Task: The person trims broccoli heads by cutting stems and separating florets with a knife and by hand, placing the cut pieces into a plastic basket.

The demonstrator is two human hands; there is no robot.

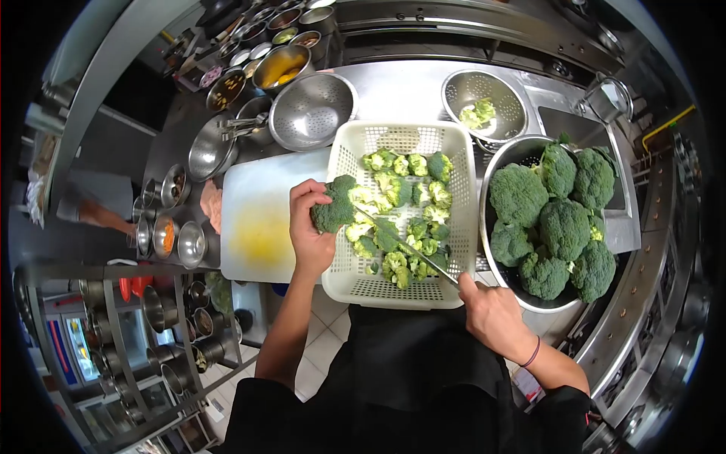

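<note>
Knife (432, 265) — inside curled right grip (492, 318).

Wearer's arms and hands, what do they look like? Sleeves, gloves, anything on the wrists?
Ungloved left hand and right hand. Black left sleeve and black right sleeve, forearms bare below them. Thin, dark reddish-purple band around the right wrist; none visible on the left.

matt plastic basket (469, 197), metal knife (432, 265)
</note>
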